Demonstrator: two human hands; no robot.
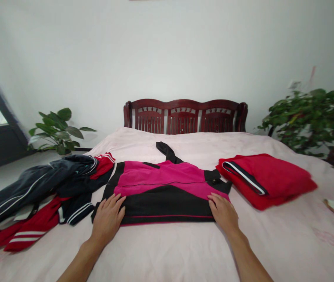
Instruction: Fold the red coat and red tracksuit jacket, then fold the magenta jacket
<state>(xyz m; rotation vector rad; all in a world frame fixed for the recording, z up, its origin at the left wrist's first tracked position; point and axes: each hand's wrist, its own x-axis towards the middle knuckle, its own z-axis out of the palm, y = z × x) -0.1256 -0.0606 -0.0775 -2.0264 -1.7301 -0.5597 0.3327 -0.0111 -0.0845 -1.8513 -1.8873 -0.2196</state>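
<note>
A magenta and black jacket (167, 199) lies flat on the bed in front of me, its near side folded over in a long black band. One dark sleeve (167, 150) sticks out from its far edge. My left hand (108, 213) rests on the jacket's left end, fingers stretched and slightly spread. On the right end lies my right hand (223, 211), also flat with its fingers extended. Both palms press on the cloth without gripping it. A dark collar (212, 176) shows just beyond my right hand.
Left of the jacket is a loose heap of navy and red clothes (52, 192) with white stripes. A folded red garment stack (269, 178) sits to the right. The pink sheet (167, 254) covers the bed, with a wooden headboard (184, 115) behind and potted plants (58, 131) at the sides.
</note>
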